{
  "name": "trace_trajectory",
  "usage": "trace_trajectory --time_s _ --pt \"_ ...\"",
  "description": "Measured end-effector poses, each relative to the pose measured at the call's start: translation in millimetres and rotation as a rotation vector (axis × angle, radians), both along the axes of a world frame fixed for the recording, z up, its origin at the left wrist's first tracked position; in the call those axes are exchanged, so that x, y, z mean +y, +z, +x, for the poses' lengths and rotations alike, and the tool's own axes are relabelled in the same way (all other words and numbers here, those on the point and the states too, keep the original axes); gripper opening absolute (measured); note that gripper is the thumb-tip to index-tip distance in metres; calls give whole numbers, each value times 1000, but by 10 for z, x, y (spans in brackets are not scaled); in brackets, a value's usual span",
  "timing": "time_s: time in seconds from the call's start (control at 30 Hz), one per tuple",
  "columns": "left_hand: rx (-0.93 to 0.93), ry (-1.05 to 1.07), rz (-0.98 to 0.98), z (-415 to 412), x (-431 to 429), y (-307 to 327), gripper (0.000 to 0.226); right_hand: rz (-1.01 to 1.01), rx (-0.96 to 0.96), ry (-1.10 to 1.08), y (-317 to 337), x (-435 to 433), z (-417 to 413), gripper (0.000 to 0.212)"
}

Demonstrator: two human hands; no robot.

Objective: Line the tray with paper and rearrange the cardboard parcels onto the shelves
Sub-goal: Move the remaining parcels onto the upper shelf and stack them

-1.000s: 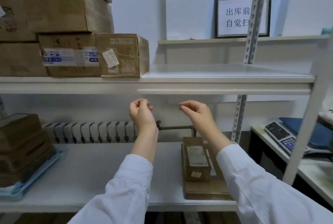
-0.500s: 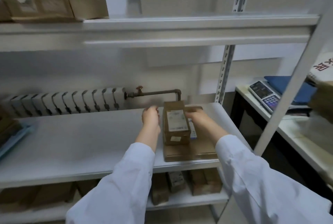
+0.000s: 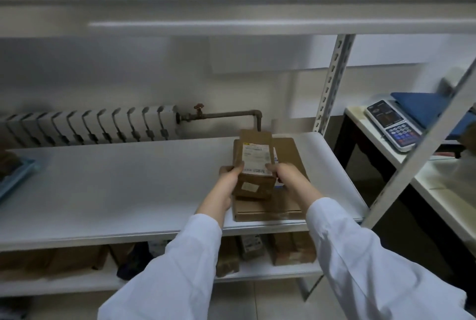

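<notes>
Both hands gripped the small parcel by its long sides, left hand and right hand closed on it, atop a flat carton on the middle shelf. It looked light, stiff corrugated card (label smooth, maybe slippery); side edges seemed the surest hold.

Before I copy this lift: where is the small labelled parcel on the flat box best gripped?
Grip the small labelled parcel by its two long side faces, one hand from each side, as the left hand and right hand do. It is narrow, lies flat on the flat box, and both sides are open to reach.
</notes>
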State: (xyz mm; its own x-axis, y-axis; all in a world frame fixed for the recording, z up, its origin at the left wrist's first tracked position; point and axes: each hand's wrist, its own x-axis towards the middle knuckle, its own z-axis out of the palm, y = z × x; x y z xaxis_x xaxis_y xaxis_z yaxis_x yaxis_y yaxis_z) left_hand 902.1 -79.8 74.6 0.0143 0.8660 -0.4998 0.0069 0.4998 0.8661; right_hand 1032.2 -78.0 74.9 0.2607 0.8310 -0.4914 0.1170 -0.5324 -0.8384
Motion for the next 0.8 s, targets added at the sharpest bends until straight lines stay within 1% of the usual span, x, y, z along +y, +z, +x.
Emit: trace_trajectory --time_s 0.07,0.1,0.2,0.27,0.37,0.4,0.5,0.53,0.6,0.67,0.7,0.77,0.8 --pt "-40 11 8 -18 62 -45 54 22 18 -32 41 -22 2 37" --pt "-61 24 6 -28 75 -50 54 41 24 -40 82 -45 -19 39" --pt "-97 104 10 -68 104 -29 44 83 21 -46 217 -92 -129 49" --pt "-133 186 25 -130 91 16 37 110 30 -25 274 -104 -194 51" --pt "-215 254 131 -291 40 91 25 189 67 -45 372 -158 -238 45" --pt "-261 267 173 -355 16 124 21 218 89 -74 406 -170 -233 48" --pt "-357 321 235 -568 -76 270 21 311 115 -221 566 -218 -248 75" --pt "-368 339 237 -630 -102 305 23 345 110 -259 594 -225 -246 81" --pt "-396 355 265 -776 -170 399 22 428 172 -306 690 -300 -289 87" --pt "-438 345 315 -846 -195 455 21 483 223 -339 767 -342 -312 86" --pt "-456 341 348 -913 -225 496 19 499 238 -336 827 -403 -367 83" --pt "-468 344 415 -1008 -294 604 11 523 232 -313 916 -465 -453 69" --pt "-475 346 448 -1060 -338 673 9 546 209 -318 980 -507 -508 57"
